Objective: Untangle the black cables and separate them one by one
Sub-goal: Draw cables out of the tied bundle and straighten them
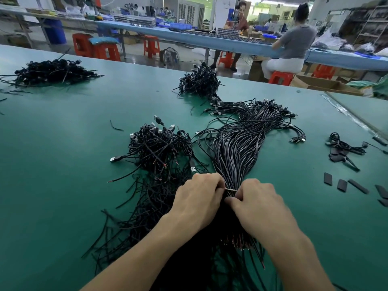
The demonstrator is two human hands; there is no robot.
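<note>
A thick bundle of black USB cables [241,143] runs from my hands up the green table [63,143] to a spread of plugs at the far end. My left hand [197,202] and my right hand [258,204] meet at the bundle's narrow waist, fingers curled. Between them they pinch a thin pale tie [230,190] wrapped round the bundle. Below my hands the cables' stripped ends [237,242] fan out toward me. To the left lies a tangled heap of loose cables [159,148].
Two more cable heaps lie farther off, one at far left [52,72] and one at centre back [199,82]. Short black sleeve pieces [340,183] and a small cable coil [342,148] lie at the right. Other people sit at a bench behind.
</note>
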